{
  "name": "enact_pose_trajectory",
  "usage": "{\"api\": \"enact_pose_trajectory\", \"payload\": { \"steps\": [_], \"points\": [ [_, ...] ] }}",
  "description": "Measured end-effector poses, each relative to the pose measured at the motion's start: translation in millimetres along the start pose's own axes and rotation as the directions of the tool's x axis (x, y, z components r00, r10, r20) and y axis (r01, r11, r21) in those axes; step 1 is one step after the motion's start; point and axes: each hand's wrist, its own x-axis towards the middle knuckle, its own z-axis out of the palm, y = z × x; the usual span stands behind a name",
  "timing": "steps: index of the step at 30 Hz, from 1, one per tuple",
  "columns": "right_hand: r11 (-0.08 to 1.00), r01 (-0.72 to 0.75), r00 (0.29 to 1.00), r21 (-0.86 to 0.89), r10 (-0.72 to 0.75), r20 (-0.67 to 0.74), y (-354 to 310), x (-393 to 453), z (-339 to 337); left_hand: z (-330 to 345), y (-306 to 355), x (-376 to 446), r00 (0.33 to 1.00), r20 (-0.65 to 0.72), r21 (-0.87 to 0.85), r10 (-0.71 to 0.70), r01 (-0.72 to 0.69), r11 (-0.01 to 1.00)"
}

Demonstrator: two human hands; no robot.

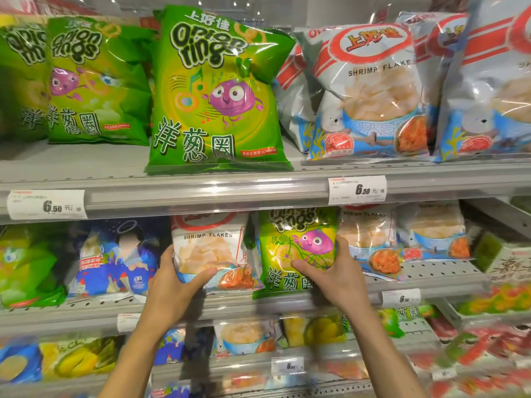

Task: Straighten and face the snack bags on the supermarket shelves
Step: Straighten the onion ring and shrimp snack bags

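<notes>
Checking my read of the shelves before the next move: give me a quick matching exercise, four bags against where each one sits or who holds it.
Things:
1. small shrimp flakes bag
2. small onion rings bag
3. large onion rings bag
4. blue bag

Places:
A. upper shelf, standing at the front edge
B. gripped by the right hand
C. middle shelf, left of both hands, not touched
D. gripped by the left hand

Pairs: 1-D, 2-B, 3-A, 4-C
</notes>
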Motion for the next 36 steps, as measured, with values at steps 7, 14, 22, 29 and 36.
{"api": "enact_pose_trajectory", "payload": {
  "steps": [7, 14, 22, 29, 36],
  "points": [
    [0.997, 0.045, 0.999, -0.067, -0.046, 0.001, -9.2, 2.2, -1.4, -3.1, 0.7, 19.3, 0.994, 0.109, -0.105, 0.006, 0.006, 0.994],
    [0.992, 0.080, 0.984, 0.102, -0.063, -0.165, -2.9, -10.2, -38.4, -3.3, 4.8, 13.3, 1.000, 0.002, -0.286, 0.016, -0.015, 0.958],
    [0.973, -0.021, 0.947, 0.229, 0.092, -0.307, 42.9, -48.2, -84.9, 66.1, 37.5, -2.6, 0.988, 0.066, -0.331, 0.141, -0.111, 0.937],
    [0.955, -0.016, 0.954, 0.297, 0.103, -0.282, 63.4, -63.8, -104.7, 128.3, 60.3, -16.3, 0.984, 0.074, -0.302, 0.164, -0.135, 0.944],
    [0.959, -0.009, 0.971, 0.284, 0.076, -0.227, 61.3, -81.0, -97.0, 141.2, 61.8, -15.3, 0.965, 0.205, -0.215, 0.161, -0.116, 0.970]
  ]
}}
